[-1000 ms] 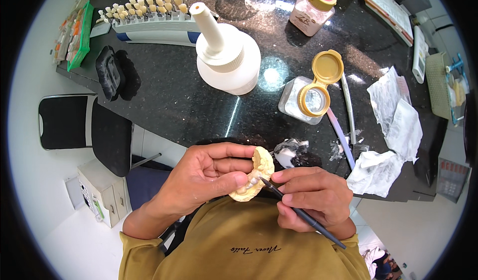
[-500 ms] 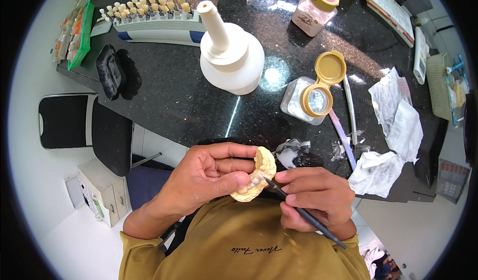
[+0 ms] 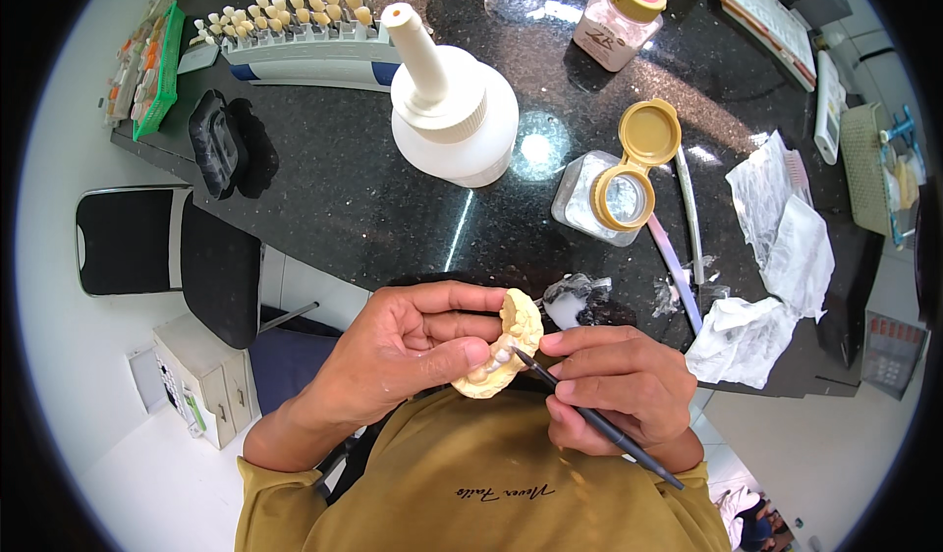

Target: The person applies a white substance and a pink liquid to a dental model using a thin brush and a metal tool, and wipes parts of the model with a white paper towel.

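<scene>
My left hand [image 3: 417, 351] is closed around a yellow plaster dental model [image 3: 526, 318], its thumb lying beside a row of whitish teeth [image 3: 501, 354]. Between the fingers of my right hand [image 3: 624, 385] is a slim dark pen-like tool [image 3: 601, 424], held like a pencil. The tool's tip touches or nearly touches the teeth on the model; which of the two I cannot tell. Just beyond the model, a clear crumpled wrap or small dish with white material [image 3: 570, 306] lies at the table's near edge.
A white pump bottle [image 3: 457, 130] stands mid-table, beside a tooth shade guide [image 3: 309, 56]. To its right are an open gold-lidded jar [image 3: 587, 198], a closed jar [image 3: 619, 27], a purple-handled tool [image 3: 676, 272] and crumpled white tissues [image 3: 742, 341]. A black tray [image 3: 214, 144] sits at left.
My right hand and the tool have shifted very slightly left, with the tip a touch further along the teeth. The left hand keeps its hold on the dental model.
</scene>
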Available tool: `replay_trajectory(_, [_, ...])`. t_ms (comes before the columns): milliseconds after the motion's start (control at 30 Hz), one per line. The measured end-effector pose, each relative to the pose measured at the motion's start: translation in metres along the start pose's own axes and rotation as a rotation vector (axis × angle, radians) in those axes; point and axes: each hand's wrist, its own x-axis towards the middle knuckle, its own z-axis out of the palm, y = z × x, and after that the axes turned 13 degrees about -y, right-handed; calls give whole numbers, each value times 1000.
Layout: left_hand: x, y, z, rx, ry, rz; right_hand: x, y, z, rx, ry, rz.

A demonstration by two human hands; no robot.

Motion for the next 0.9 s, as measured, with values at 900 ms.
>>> replay_trajectory(900, [0, -2, -3, -2, -6, -3, 0, 1, 0, -4, -10, -12])
